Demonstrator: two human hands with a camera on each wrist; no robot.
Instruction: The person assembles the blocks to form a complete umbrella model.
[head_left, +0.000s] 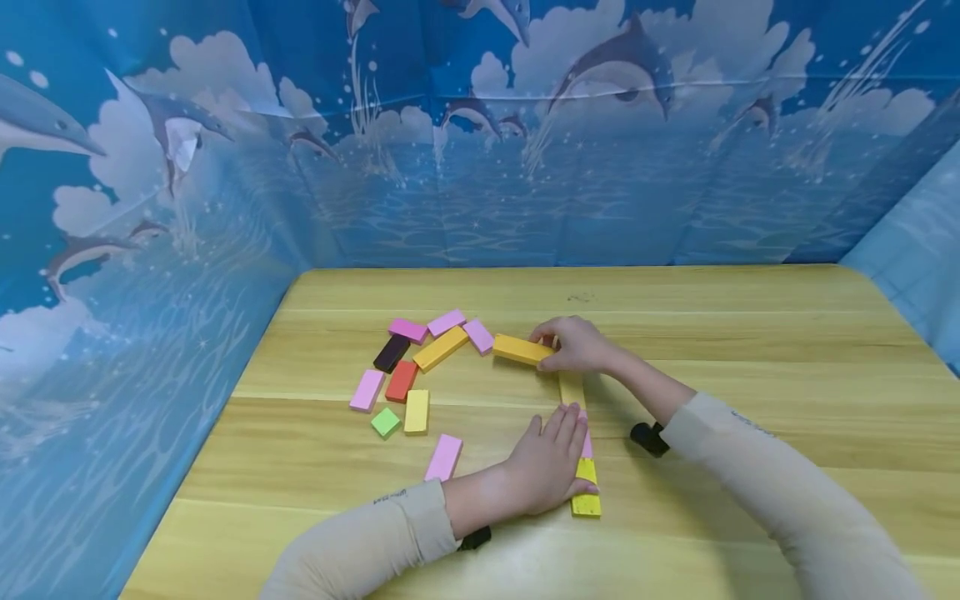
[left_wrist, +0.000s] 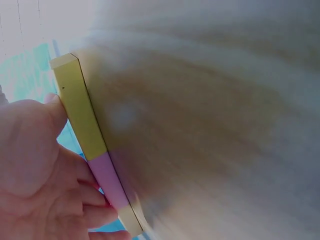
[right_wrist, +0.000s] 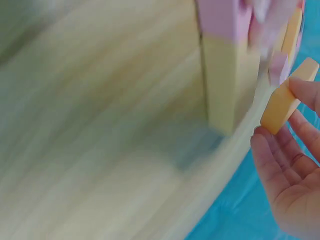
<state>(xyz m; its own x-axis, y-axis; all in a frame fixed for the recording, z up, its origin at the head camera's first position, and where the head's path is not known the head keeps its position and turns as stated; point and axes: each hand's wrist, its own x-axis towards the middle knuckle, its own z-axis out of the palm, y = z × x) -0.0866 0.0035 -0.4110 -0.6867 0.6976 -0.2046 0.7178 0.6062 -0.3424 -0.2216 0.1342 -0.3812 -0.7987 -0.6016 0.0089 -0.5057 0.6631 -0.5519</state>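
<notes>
My right hand [head_left: 576, 343] pinches an orange-yellow block [head_left: 519, 350] between thumb and fingers, near its right end. In the right wrist view that block [right_wrist: 279, 109] is tilted beside the end of a cream block [right_wrist: 220, 82]. The cream block [head_left: 572, 388], a pink block [head_left: 587, 447] and a yellow block [head_left: 586, 506] form a straight row. My left hand [head_left: 546, 467] rests along this row, its extended fingers over the pink part and its thumb at the yellow block. The left wrist view shows the yellow block [left_wrist: 80, 112] end to end with the pink one [left_wrist: 109, 180].
Left on the wooden table [head_left: 300, 508] lie several loose blocks, among them a black one [head_left: 392, 353], a red one [head_left: 402, 381], a green one [head_left: 386, 422] and another orange one [head_left: 441, 348]. One pink block [head_left: 444, 457] lies by my left forearm. A dolphin-print curtain [head_left: 480, 200] encloses the table.
</notes>
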